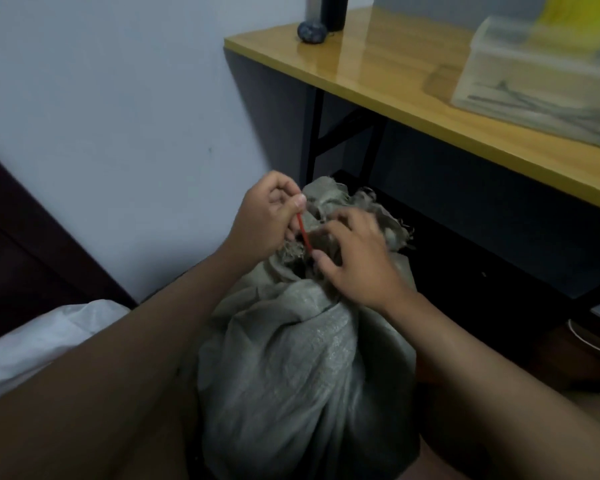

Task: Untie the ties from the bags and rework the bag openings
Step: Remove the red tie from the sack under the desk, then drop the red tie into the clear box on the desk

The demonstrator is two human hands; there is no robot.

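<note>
Untying step: your left hand [264,216] pinches red tie [305,233] above grey bag [302,358] neck; right hand [357,258] fingers spread on neck. Next: draw tie free.

Dim room, motion blur, glare on tabletop [378,60]

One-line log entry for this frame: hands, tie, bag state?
left hand: pinches red tie | right hand: fingers spread on neck | grey bag: neck bunched, tie not yet off
</note>
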